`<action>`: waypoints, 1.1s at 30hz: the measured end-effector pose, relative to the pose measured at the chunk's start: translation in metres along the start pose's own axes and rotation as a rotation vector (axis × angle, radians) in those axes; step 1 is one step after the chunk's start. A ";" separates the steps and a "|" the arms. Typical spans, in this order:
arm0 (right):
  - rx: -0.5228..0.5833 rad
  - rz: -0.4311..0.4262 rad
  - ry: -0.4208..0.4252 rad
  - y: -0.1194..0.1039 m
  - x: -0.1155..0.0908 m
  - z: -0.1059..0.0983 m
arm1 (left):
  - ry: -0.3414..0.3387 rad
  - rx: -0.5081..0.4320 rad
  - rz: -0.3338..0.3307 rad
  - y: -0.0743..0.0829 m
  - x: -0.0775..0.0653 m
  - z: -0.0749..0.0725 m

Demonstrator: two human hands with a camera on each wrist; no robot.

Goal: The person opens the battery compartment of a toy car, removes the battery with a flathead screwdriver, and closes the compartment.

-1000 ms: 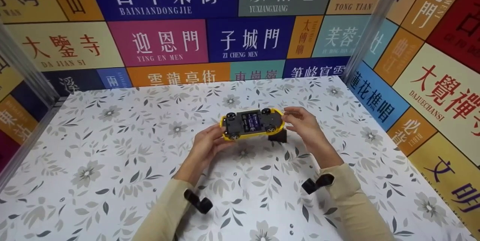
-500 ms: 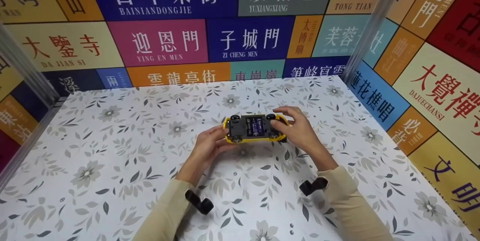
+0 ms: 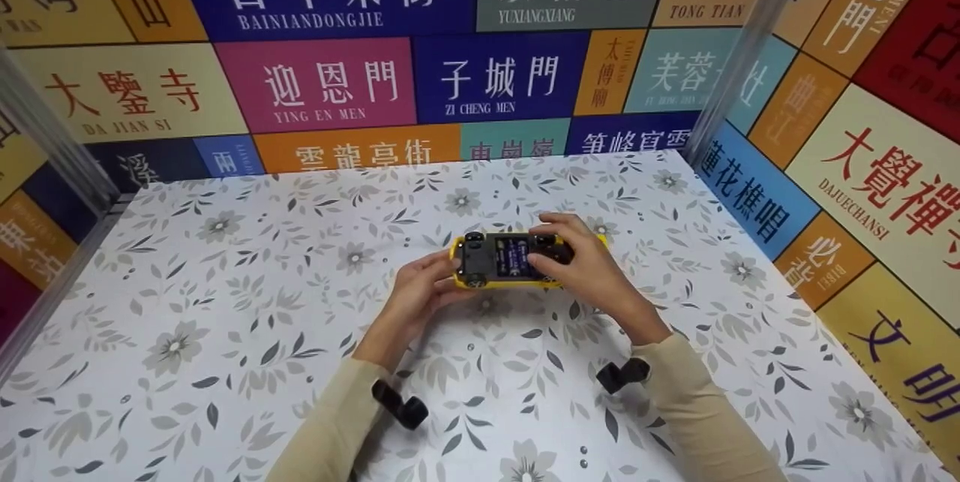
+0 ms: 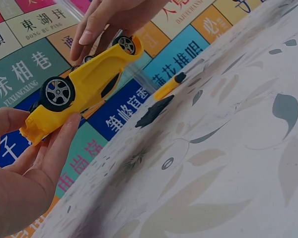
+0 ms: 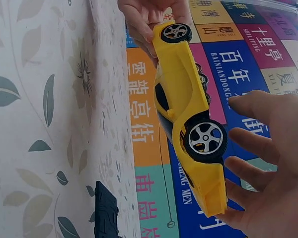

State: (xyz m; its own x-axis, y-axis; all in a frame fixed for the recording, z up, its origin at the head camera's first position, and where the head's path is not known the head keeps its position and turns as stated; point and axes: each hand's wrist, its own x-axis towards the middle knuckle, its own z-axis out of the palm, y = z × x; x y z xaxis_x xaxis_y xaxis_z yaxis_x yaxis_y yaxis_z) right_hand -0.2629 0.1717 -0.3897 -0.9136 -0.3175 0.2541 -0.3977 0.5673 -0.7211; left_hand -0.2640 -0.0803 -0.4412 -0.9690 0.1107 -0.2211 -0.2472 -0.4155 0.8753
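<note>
A yellow toy car [image 3: 491,260] is held above the table, its dark underside with a dark labelled panel turned towards the head camera. At the car's left end, my left hand [image 3: 418,285] pinches it between thumb and fingers. My right hand [image 3: 592,275] is in front of the other end, thumb over the underside near the panel. In the right wrist view its fingers [image 5: 253,176] are spread and fairly straight beside the wheels; whether they touch cannot be told. In the left wrist view, the car's yellow side [image 4: 89,82] and black wheels show.
Beyond the car, a flat black piece [image 4: 155,111] and a yellow stick-like thing with a dark end [image 4: 170,87] lie on the table; the head view hides them. A floral cloth [image 3: 225,302] covers the table. Panels with printed signs [image 3: 315,84] stand behind and at the sides.
My right hand has moved left from the car's right end to across its underside. The car has shifted slightly right and down, in my left hand throughout. The black piece has become hidden.
</note>
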 end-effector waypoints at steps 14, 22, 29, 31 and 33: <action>-0.119 0.024 -0.121 0.000 -0.001 0.003 | -0.019 0.003 0.003 -0.001 0.000 0.000; -0.120 0.009 -0.139 0.002 -0.001 0.004 | -0.014 0.011 -0.008 -0.001 0.000 -0.001; -0.137 -0.033 -0.172 0.003 -0.002 0.003 | -0.007 0.019 0.010 -0.001 0.000 -0.002; -0.137 -0.034 -0.181 0.002 -0.003 0.002 | 0.001 0.019 0.004 -0.001 0.000 -0.001; -0.133 -0.038 -0.188 0.003 -0.003 0.002 | 0.011 0.020 -0.002 -0.002 0.001 -0.001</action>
State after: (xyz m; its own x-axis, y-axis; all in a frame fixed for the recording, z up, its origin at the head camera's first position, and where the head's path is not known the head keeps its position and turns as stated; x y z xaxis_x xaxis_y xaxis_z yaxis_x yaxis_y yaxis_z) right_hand -0.2613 0.1727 -0.3933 -0.8709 -0.4694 0.1459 -0.4505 0.6435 -0.6188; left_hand -0.2641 -0.0805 -0.4434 -0.9684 0.1014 -0.2277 -0.2493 -0.3973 0.8832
